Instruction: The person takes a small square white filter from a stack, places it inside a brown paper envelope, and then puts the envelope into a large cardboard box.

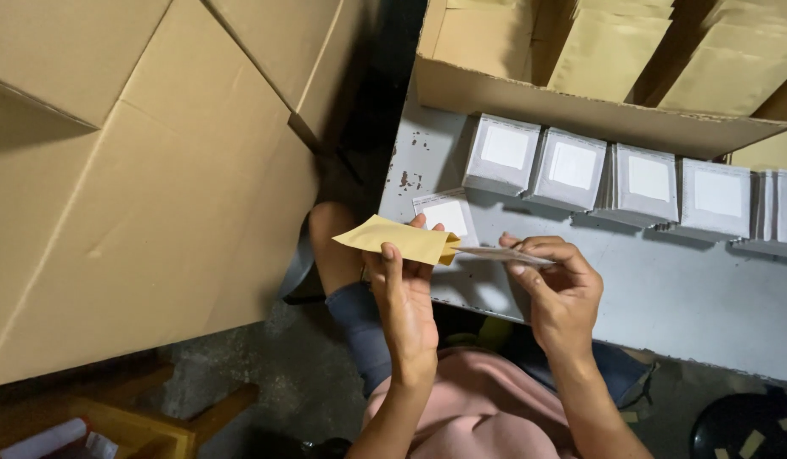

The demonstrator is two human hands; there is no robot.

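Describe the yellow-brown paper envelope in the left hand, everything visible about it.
The envelope is small, flat, made of plain yellow-brown kraft-like paper, with no visible print. It is held roughly level, seen nearly edge-on, above the edge of the grey table. The left hand pinches it from below, thumb on top. Its open end points right, where the right hand holds a thin flat clear-looking packet at its mouth. Whether the packet is partly inside cannot be told.

Grey speckled metal table (665, 297) with a row of grey packet stacks (640, 183) and a cardboard box (580, 110).
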